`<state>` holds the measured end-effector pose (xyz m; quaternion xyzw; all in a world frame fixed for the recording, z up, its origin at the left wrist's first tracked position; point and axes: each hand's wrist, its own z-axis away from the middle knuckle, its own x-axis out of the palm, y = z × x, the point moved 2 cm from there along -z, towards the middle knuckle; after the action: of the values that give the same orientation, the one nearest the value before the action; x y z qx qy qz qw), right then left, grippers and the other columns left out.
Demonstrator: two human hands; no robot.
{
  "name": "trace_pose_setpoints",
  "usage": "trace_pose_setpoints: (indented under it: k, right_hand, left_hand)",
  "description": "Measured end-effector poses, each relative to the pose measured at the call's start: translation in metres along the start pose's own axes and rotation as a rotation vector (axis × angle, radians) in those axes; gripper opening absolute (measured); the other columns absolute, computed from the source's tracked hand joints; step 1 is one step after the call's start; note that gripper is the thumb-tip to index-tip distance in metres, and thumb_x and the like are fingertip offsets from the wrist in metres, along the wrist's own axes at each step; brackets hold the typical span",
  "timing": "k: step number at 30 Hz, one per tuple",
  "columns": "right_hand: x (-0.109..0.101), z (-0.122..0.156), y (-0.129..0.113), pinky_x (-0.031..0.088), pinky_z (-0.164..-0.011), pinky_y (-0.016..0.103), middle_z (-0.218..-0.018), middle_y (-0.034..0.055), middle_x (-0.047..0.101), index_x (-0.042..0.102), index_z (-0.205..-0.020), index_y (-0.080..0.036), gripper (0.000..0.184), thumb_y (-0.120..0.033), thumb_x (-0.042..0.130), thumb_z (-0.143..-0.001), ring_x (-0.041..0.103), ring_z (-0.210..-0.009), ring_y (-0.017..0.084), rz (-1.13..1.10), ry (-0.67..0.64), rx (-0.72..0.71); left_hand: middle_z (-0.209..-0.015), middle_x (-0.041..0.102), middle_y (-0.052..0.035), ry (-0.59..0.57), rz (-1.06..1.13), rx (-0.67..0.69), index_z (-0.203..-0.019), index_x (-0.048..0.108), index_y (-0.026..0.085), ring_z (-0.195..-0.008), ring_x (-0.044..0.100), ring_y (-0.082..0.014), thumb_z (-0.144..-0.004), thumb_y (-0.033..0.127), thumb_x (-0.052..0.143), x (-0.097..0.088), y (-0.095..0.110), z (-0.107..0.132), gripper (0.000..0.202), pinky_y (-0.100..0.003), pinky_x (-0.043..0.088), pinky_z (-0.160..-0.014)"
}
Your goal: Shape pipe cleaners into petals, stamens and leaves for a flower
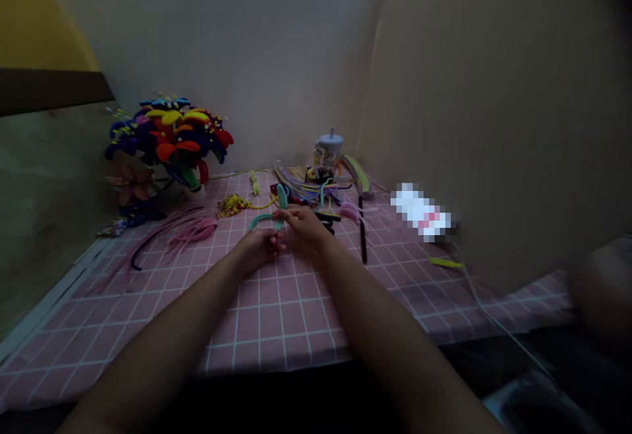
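A mint-green pipe cleaner [282,195], bent into a narrow upright loop with a curved length to the left, is between my two hands above the middle of the table. My right hand [305,222] pinches it at the base of the loop, thumb and fingertips together. Just below and to the left, my left hand [255,249] has its fingers curled round the lower part. Its exact grip is partly hidden and dim. Behind the hands lies a spread of loose coloured pipe cleaners [296,187].
A bouquet of colourful pipe-cleaner flowers [178,134] stands at the back left. Pink strands [195,233] lie left of my hands. A lidded cup [329,151] stands at the back. A black stick [363,233], a blurred-out phone-like object [419,213] and a cable [481,305] are at right.
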<state>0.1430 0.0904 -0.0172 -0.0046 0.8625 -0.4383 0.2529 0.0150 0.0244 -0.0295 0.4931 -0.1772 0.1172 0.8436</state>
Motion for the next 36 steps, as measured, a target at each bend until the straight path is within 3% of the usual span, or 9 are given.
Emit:
trace_pose_setpoints:
  k: [9, 11, 14, 17, 22, 25, 30, 33, 36]
  right_hand:
    - [-0.022, -0.005, 0.021, 0.045, -0.074, 0.028, -0.079, 0.0063, 0.069, 0.071, -0.072, -0.016, 0.034, -0.035, 0.045, -0.084, 0.062, -0.08, 0.017, 0.229, 0.155, -0.056]
    - [-0.028, -0.004, 0.023, 0.044, -0.081, 0.03, -0.089, 0.0073, 0.069, 0.071, -0.079, -0.016, 0.033, -0.035, 0.044, -0.085, 0.062, -0.09, 0.018, 0.223, 0.287, -0.067]
    - [-0.042, -0.003, 0.028, 0.04, -0.092, 0.033, -0.107, 0.0089, 0.065, 0.069, -0.091, -0.016, 0.036, -0.036, 0.04, -0.086, 0.057, -0.104, 0.018, 0.122, 0.587, 0.002]
    - [-0.048, -0.003, 0.032, 0.041, -0.09, 0.034, -0.106, 0.0104, 0.066, 0.069, -0.09, -0.014, 0.038, -0.04, 0.043, -0.083, 0.059, -0.101, 0.02, -0.015, 0.652, 0.101]
    - [-0.037, -0.005, 0.022, 0.045, -0.083, 0.035, -0.096, 0.0086, 0.068, 0.068, -0.068, -0.016, 0.038, -0.044, 0.045, -0.08, 0.061, -0.091, 0.021, -0.232, 0.545, 0.221]
    - [-0.024, -0.004, 0.011, 0.045, -0.079, 0.035, -0.093, 0.0082, 0.068, 0.067, -0.063, -0.017, 0.036, -0.045, 0.05, -0.076, 0.06, -0.089, 0.021, -0.432, 0.327, 0.284]
    - [-0.001, 0.005, -0.001, 0.044, -0.081, 0.032, -0.091, 0.0081, 0.068, 0.067, -0.071, -0.014, 0.031, -0.043, 0.056, -0.074, 0.059, -0.088, 0.017, -0.664, -0.112, 0.408]
    - [0.012, 0.01, -0.004, 0.047, -0.07, 0.028, -0.077, 0.0057, 0.067, 0.068, -0.078, -0.014, 0.03, -0.042, 0.055, -0.075, 0.059, -0.068, 0.013, -0.734, -0.247, 0.501]
    - [0.021, 0.012, -0.004, 0.044, -0.056, 0.024, -0.063, 0.0023, 0.063, 0.068, -0.081, -0.014, 0.028, -0.039, 0.054, -0.076, 0.052, -0.052, 0.01, -0.642, -0.29, 0.542]
  left_hand:
    - [-0.044, 0.045, 0.0019, -0.031, -0.143, -0.079, -0.066, 0.055, 0.01, -0.052, 0.062, -0.0143, -0.076, 0.012, 0.044, -0.003, -0.01, -0.004, 0.015, -0.021, 0.045, -0.046]
    - [-0.047, 0.049, 0.0003, -0.032, -0.175, -0.078, -0.066, 0.055, 0.009, -0.054, 0.063, -0.0153, -0.076, 0.011, 0.045, -0.004, -0.012, -0.005, 0.014, -0.023, 0.048, -0.048]
    - [-0.049, 0.052, -0.0016, -0.047, -0.185, -0.058, -0.068, 0.055, 0.009, -0.055, 0.063, -0.016, -0.076, 0.011, 0.046, -0.004, -0.013, -0.004, 0.013, -0.025, 0.05, -0.05]
    - [-0.051, 0.051, -0.0013, -0.05, -0.153, -0.012, -0.071, 0.055, 0.01, -0.052, 0.06, -0.0143, -0.079, 0.013, 0.045, -0.004, -0.012, -0.003, 0.014, -0.025, 0.05, -0.048]
    - [-0.056, 0.051, 0.0003, -0.082, -0.066, 0.051, -0.079, 0.054, 0.013, -0.049, 0.056, -0.0124, -0.084, 0.022, 0.044, -0.006, -0.012, -0.004, 0.015, -0.028, 0.05, -0.048]
    - [-0.057, 0.05, 0.0012, -0.089, -0.021, 0.091, -0.083, 0.053, 0.014, -0.049, 0.056, -0.0126, -0.085, 0.025, 0.043, -0.008, -0.011, -0.005, 0.015, -0.032, 0.051, -0.051]
    - [-0.058, 0.048, 0.0025, -0.114, 0.039, 0.197, -0.085, 0.052, 0.016, -0.049, 0.054, -0.0122, -0.085, 0.026, 0.044, -0.004, -0.008, -0.003, 0.013, -0.032, 0.05, -0.053]
    - [-0.056, 0.047, 0.0037, -0.127, 0.061, 0.24, -0.084, 0.051, 0.017, -0.048, 0.053, -0.0114, -0.083, 0.023, 0.048, 0.001, -0.006, -0.002, 0.006, -0.03, 0.049, -0.053]
    - [-0.055, 0.047, 0.0043, -0.107, 0.049, 0.26, -0.084, 0.05, 0.017, -0.046, 0.053, -0.0105, -0.079, 0.016, 0.051, 0.001, -0.007, -0.005, 0.005, -0.028, 0.048, -0.052]
